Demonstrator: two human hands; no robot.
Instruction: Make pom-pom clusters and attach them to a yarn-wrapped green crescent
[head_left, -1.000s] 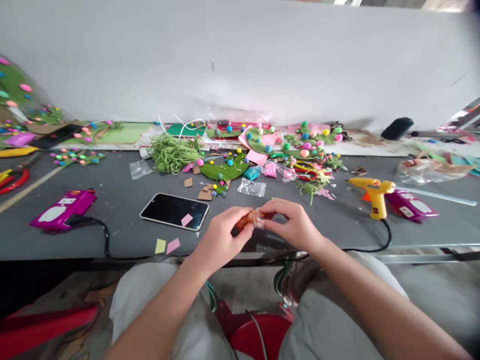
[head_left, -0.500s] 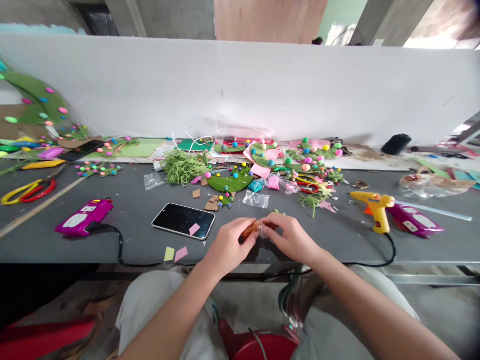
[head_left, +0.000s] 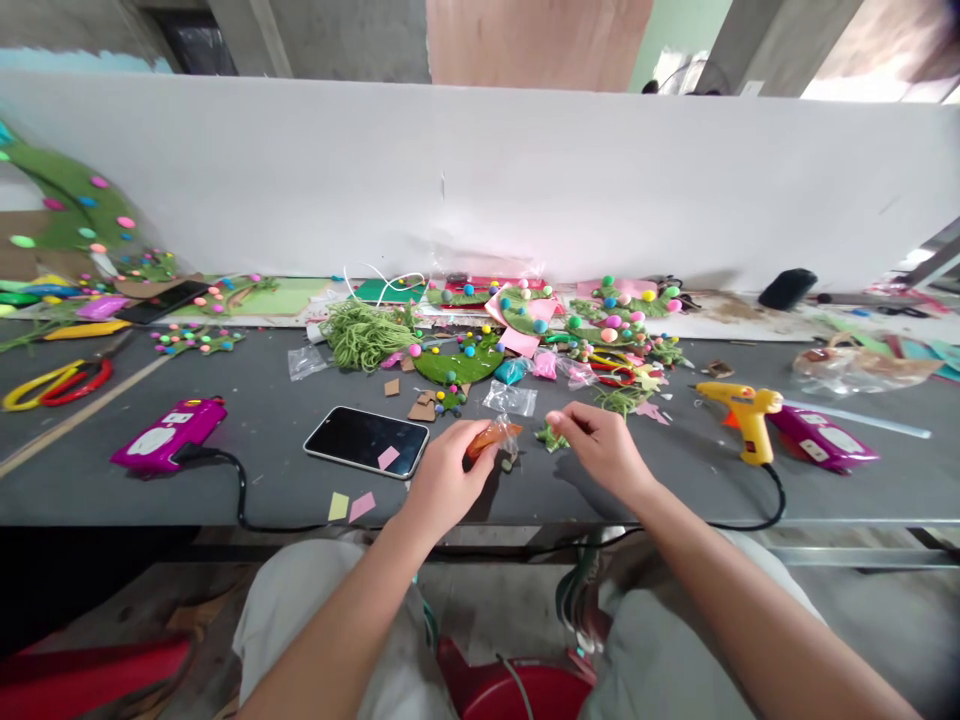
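Observation:
My left hand [head_left: 448, 480] is closed round a small clear plastic bag [head_left: 495, 440] with orange-brown contents, its crinkled open end pointing right. My right hand [head_left: 604, 447] is apart from the bag, just to the right of it. Its thumb and forefinger are pinched together, and whatever lies between them cannot be made out. Under those fingertips a small green piece [head_left: 551, 437] lies on the table. Left of my left hand is a smartphone [head_left: 360, 440] with a pink paper scrap on its screen. An empty clear bag [head_left: 510, 399] lies just beyond both hands.
A yellow glue gun [head_left: 750, 410] stands at right by a purple box [head_left: 825, 440]; another purple box [head_left: 169, 435] with a cable is at left. Green yarn [head_left: 364, 335], felt pieces with pompoms [head_left: 459, 362] and scissors [head_left: 60, 382] lie farther back. A white panel [head_left: 480, 180] borders the table.
My right hand has come away from the bag and moved right, its fingers now pinched. My left hand keeps hold of the bag, a little farther left, and more of the bag shows.

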